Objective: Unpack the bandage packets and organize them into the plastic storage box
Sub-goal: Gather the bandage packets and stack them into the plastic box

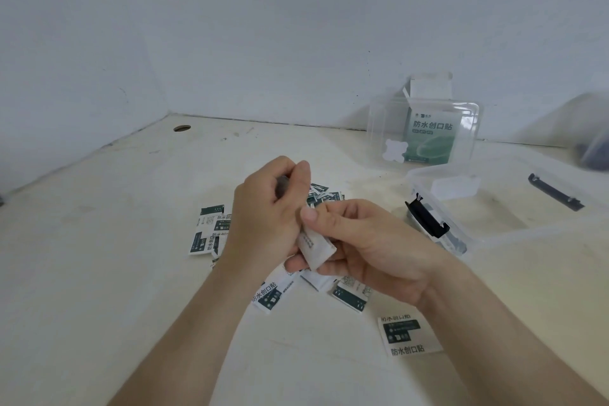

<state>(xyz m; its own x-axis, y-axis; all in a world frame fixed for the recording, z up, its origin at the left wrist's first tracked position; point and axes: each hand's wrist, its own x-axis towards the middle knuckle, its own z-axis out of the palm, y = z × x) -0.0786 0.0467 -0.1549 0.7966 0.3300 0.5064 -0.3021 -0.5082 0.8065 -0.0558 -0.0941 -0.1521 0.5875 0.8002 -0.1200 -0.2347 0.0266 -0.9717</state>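
Both hands meet above the middle of the table around a small stack of bandage packets point(315, 247). My left hand point(267, 211) grips the stack from the left with curled fingers. My right hand point(369, 247) holds it from the right, thumb pressed on its top. Several loose white-and-green bandage packets point(211, 234) lie scattered on the table under and around the hands, one of them point(407, 334) at the front right. The clear plastic storage box point(501, 208) stands open at the right with black latches. Its clear lid point(425, 132) leans upright behind it.
An opened green-and-white bandage carton point(430, 138) stands behind the lid against the wall. The table point(99, 273) sits in a corner, with walls at the back and left. A round cable hole point(182, 128) is at the back left. A blurred dark object point(593, 148) lies at the far right.
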